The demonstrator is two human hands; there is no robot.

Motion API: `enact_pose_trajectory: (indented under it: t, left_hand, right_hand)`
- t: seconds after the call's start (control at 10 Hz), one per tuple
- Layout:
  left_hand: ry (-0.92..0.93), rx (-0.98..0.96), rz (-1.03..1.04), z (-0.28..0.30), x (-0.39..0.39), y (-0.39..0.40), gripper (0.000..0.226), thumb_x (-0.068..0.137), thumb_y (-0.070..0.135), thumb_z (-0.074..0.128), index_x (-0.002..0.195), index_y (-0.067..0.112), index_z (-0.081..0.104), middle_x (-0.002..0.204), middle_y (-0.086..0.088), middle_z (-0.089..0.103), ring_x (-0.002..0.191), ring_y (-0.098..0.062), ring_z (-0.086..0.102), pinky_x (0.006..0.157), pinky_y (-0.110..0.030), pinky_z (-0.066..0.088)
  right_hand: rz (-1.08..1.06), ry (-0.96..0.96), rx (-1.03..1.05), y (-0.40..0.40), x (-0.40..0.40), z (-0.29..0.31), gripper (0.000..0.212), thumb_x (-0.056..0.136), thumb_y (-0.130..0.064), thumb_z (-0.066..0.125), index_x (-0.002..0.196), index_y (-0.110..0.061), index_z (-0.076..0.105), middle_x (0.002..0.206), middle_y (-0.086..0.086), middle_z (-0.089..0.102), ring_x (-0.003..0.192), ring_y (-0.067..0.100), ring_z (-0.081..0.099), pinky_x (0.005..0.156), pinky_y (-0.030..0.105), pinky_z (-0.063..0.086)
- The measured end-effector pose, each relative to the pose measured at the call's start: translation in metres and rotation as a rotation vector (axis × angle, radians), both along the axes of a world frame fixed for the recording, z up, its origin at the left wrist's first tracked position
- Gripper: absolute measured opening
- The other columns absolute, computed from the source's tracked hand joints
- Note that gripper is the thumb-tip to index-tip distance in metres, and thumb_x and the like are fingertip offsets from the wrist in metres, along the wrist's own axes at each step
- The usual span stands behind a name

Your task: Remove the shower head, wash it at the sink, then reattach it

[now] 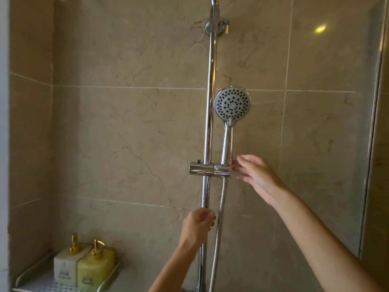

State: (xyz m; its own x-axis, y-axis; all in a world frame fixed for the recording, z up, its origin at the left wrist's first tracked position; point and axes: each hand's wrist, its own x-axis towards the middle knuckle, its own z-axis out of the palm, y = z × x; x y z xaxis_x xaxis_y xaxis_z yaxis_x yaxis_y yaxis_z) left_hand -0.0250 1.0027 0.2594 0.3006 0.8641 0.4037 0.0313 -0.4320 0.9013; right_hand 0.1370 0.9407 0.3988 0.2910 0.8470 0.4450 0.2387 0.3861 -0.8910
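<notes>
While the handheld shower head [232, 102] was seated upright in the chrome bracket [209, 169] on the slide rail [211, 98], its perforated face turned outward, no firm hold had been taken on it; the right hand [257, 175] was held spread beside the base of the handle [227, 142], its fingertips [236, 164] touching or nearly touching the chrome just above the bracket, nothing being gripped; the left hand [197, 225] was curled lower down by the rail and the metal hose [219, 218], though whether either was actually gripped could not be told from this angle.

Several risks were judged to follow; the polished handle, if wet, could be lost from a loose fingertip hold once lifted, and the head could be dropped against the tiled wall [126, 133]; a pull made outward rather than upward could be resisted by the bracket, which might be slid down the rail or twisted; the hose, if left unsupported, could be swung against the rail or kinked at its joint; the two pump bottles [84, 264] on the corner shelf [31, 277] at lower left were well apart, yet could be struck by a swinging hose.
</notes>
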Motion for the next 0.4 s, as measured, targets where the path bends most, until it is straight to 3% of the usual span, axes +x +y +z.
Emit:
enact_pose_trajectory:
  t: [0.1,0.2,0.3,0.4]
  left_hand:
    - [0.078,0.046,0.048,-0.008,-0.016,-0.006,0.019,0.096,0.026,0.059,0.099,0.014,0.073,0.093,-0.004,0.075,0.091,-0.022,0.070,0.086,-0.037,0.057]
    - [0.129,0.087,0.082,-0.020,-0.028,-0.011,0.022,0.096,0.029,0.060,0.107,0.015,0.072,0.098,0.003,0.074,0.091,-0.012,0.068,0.082,-0.024,0.056]
    - [0.154,0.150,0.116,-0.049,-0.043,-0.022,0.020,0.096,0.030,0.058,0.110,0.022,0.070,0.098,0.016,0.068,0.093,0.005,0.064,0.070,-0.004,0.048]
    - [0.129,0.164,0.150,-0.066,-0.052,-0.027,0.016,0.096,0.029,0.059,0.107,0.027,0.070,0.104,0.014,0.070,0.098,0.000,0.065,0.078,-0.010,0.052]
  right_hand:
    - [-0.027,0.007,-0.033,-0.017,-0.005,-0.043,0.033,0.100,-0.028,0.054,0.129,-0.010,0.055,0.126,0.007,0.063,0.117,0.021,0.061,0.102,0.046,0.050]
    - [-0.101,-0.111,-0.050,-0.028,-0.010,-0.079,0.034,0.100,-0.035,0.051,0.126,-0.015,0.059,0.123,-0.003,0.065,0.114,0.007,0.061,0.100,0.037,0.051]
    - [-0.165,-0.250,-0.051,-0.043,-0.017,-0.132,0.045,0.093,-0.048,0.051,0.128,-0.020,0.059,0.126,-0.011,0.063,0.109,-0.014,0.054,0.093,0.011,0.044]
    - [-0.233,-0.348,-0.066,-0.047,-0.024,-0.167,0.056,0.090,-0.052,0.047,0.134,-0.018,0.055,0.134,-0.007,0.058,0.123,0.001,0.053,0.103,0.022,0.042]
